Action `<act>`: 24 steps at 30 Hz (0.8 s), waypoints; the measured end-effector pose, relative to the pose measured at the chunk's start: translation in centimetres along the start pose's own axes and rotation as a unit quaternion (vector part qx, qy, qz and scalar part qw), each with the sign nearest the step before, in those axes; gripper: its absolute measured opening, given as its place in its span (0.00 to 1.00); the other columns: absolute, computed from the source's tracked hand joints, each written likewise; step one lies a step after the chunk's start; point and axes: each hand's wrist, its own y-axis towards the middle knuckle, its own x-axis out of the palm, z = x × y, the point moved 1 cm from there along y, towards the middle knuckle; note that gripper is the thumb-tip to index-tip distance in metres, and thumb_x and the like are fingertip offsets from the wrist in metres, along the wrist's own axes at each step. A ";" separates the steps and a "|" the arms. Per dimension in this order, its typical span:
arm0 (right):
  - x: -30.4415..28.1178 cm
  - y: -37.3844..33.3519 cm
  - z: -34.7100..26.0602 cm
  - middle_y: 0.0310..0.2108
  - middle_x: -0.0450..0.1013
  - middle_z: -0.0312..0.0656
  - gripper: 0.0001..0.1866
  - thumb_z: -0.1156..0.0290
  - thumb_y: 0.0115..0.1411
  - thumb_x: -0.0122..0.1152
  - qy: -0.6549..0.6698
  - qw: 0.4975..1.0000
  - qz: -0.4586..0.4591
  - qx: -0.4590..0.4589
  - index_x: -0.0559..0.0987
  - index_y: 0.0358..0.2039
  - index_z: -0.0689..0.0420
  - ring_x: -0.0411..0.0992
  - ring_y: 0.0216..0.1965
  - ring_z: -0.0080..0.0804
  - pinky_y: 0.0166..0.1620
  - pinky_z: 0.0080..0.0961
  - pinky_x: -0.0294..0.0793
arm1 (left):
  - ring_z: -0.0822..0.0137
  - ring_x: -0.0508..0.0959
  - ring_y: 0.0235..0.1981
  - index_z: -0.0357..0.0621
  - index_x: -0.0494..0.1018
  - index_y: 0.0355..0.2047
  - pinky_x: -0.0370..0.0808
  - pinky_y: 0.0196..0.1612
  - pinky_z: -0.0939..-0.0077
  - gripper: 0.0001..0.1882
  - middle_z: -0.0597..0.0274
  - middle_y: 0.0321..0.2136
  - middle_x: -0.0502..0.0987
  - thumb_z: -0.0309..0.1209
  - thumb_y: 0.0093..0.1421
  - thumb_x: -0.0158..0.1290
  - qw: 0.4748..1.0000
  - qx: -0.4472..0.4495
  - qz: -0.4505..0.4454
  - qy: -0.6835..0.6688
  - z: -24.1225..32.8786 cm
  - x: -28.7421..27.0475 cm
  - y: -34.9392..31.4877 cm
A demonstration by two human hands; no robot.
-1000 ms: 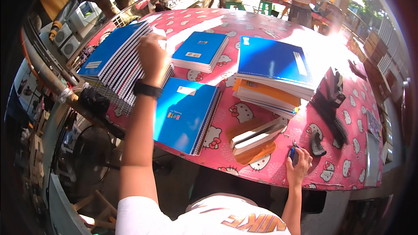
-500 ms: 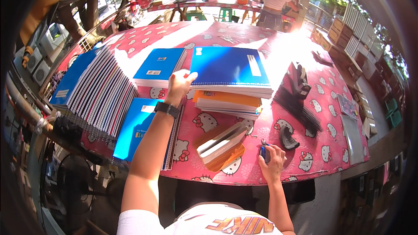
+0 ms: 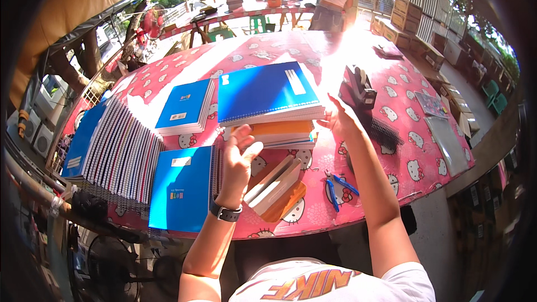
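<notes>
— Where's the stack he's working on?

— Middle of the pink patterned surface (image 3: 425, 162). A big blue spiral notebook (image 3: 267, 92) lies on top of an orange notebook (image 3: 282, 130) and a few more beneath. The left hand (image 3: 239, 159) is at the stack's near left corner, fingers open and loosely curled against the edge, gripping nothing. The right hand (image 3: 340, 120) is at the right end, open too, palm toward the side of the pile.

— Which way does it lie?

— Flat, cover up, long axis running left to right. The wire binding looks to run along the near edge, though I can't be sure.

— How would it handle?

— My guess: fairly heavy as a pile, stiff covers, glossy enough to slide over one another. Best held from both short ends, low down.

— Anything close by?

— Blue pliers (image 3: 334, 185) and a wooden block (image 3: 275, 185) just in front, more blue notebooks (image 3: 182, 187) to the left.
</notes>
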 end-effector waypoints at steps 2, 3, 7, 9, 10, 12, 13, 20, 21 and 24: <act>1.5 0.2 -0.9 0.52 0.60 0.51 0.29 0.45 0.56 0.50 -0.129 0.990 0.014 -0.057 0.62 0.57 0.36 0.66 0.44 0.36 0.46 0.33 0.67 | 0.68 0.67 0.47 0.42 0.61 0.53 0.64 0.49 0.73 0.25 0.62 0.47 0.65 0.33 0.54 0.52 0.993 -0.085 -0.036 -0.072 1.1 0.9 -0.4; 2.2 -0.1 -1.4 0.52 0.60 0.51 0.29 0.45 0.56 0.51 -0.146 0.986 0.018 -0.079 0.62 0.57 0.38 0.66 0.43 0.36 0.46 0.33 0.67 | 0.65 0.67 0.48 0.44 0.58 0.54 0.64 0.50 0.66 0.30 0.61 0.49 0.64 0.42 0.55 0.53 0.988 -0.118 -0.049 -0.091 1.2 1.0 -0.3; 8.8 -5.6 -3.4 0.42 0.64 0.43 0.27 0.54 0.53 0.60 -0.049 0.998 -0.026 -0.034 0.66 0.48 0.55 0.68 0.37 0.31 0.40 0.28 0.70 | 0.60 0.68 0.48 0.44 0.59 0.53 0.68 0.47 0.59 0.41 0.54 0.47 0.64 0.61 0.49 0.52 0.973 -0.203 -0.041 -0.105 2.4 0.5 1.2; 10.7 -7.4 -0.9 0.39 0.66 0.40 0.24 0.57 0.52 0.60 0.038 0.996 -0.076 -0.008 0.66 0.46 0.54 0.68 0.35 0.27 0.38 0.26 0.70 | 0.57 0.71 0.46 0.44 0.59 0.52 0.72 0.44 0.57 0.43 0.51 0.46 0.65 0.64 0.47 0.52 0.963 -0.222 -0.055 -0.146 1.7 -1.8 3.0; 11.3 -8.4 0.8 0.37 0.67 0.38 0.22 0.59 0.53 0.60 0.069 0.990 -0.120 -0.006 0.66 0.45 0.54 0.68 0.35 0.26 0.38 0.24 0.70 | 0.57 0.74 0.43 0.42 0.59 0.50 0.74 0.42 0.57 0.41 0.51 0.44 0.67 0.63 0.49 0.51 0.956 -0.230 -0.070 -0.165 1.2 -2.1 3.7; 13.2 -10.6 3.4 0.34 0.69 0.37 0.19 0.62 0.55 0.59 0.071 0.986 -0.148 0.005 0.66 0.45 0.53 0.69 0.35 0.24 0.38 0.23 0.70 | 0.59 0.74 0.41 0.43 0.61 0.50 0.73 0.42 0.59 0.39 0.53 0.42 0.69 0.62 0.50 0.50 0.960 -0.220 -0.051 -0.167 0.4 -1.9 3.6; 15.2 -12.7 3.3 0.34 0.69 0.38 0.19 0.64 0.56 0.58 0.042 0.990 -0.134 0.012 0.66 0.46 0.52 0.70 0.35 0.25 0.38 0.24 0.70 | 0.62 0.74 0.39 0.44 0.62 0.49 0.72 0.42 0.61 0.37 0.56 0.40 0.72 0.62 0.52 0.49 0.964 -0.205 -0.028 -0.164 0.5 -2.0 3.3; 17.1 -14.6 -0.8 0.35 0.75 0.45 0.18 0.66 0.53 0.62 -0.469 0.801 -0.096 -0.360 0.74 0.45 0.56 0.74 0.35 0.26 0.37 0.24 0.72 | 0.64 0.74 0.42 0.43 0.65 0.42 0.74 0.42 0.73 0.17 0.57 0.40 0.73 0.41 0.59 0.50 0.971 -0.141 -0.014 -0.195 -2.6 -6.5 2.3; 15.8 -13.0 -1.2 0.38 0.74 0.46 0.19 0.67 0.53 0.61 -0.473 0.800 -0.016 -0.369 0.73 0.46 0.56 0.73 0.37 0.29 0.38 0.26 0.73 | 0.64 0.74 0.42 0.43 0.65 0.42 0.74 0.42 0.73 0.17 0.57 0.40 0.73 0.41 0.59 0.50 0.973 -0.135 -0.010 -0.188 -1.8 -7.2 1.5; 12.4 -9.7 -0.7 0.50 0.66 0.52 0.23 0.59 0.57 0.56 -0.471 0.839 0.058 -0.264 0.69 0.51 0.54 0.65 0.52 0.41 0.51 0.36 0.64 | 0.59 0.73 0.46 0.39 0.63 0.47 0.71 0.51 0.66 0.23 0.49 0.44 0.72 0.45 0.60 0.48 0.901 -0.084 0.098 -0.415 -2.8 -10.7 -0.8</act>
